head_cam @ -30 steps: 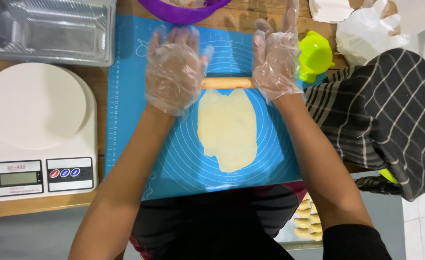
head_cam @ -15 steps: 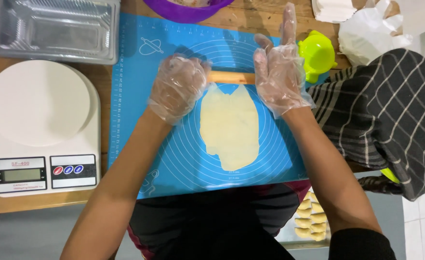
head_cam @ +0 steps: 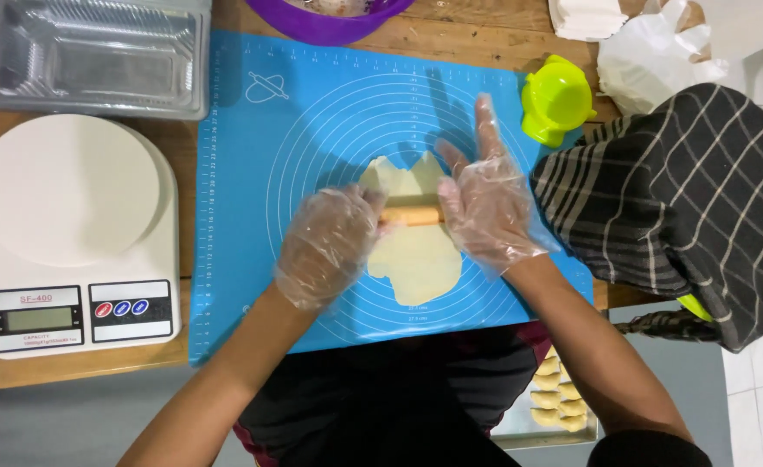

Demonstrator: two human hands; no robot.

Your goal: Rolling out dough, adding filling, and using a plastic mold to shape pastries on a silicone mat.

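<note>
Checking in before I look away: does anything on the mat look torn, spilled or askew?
Only the dough sheet stands out: its outline is ragged, with a notch at the far edge, rather than round. The rolling pin lies across it under the left hand and right hand. Nothing spilled.

My gloved left hand (head_cam: pixel 328 245) and right hand (head_cam: pixel 485 207) are covering both ends of the rolling pin (head_cam: pixel 412 214), which is hiding a strip of the dough (head_cam: pixel 412 255), while the top edge is cutting off the purple bowl (head_cam: pixel 338 19) and my arm is blocking part of the pastry tray (head_cam: pixel 554 402).
</note>
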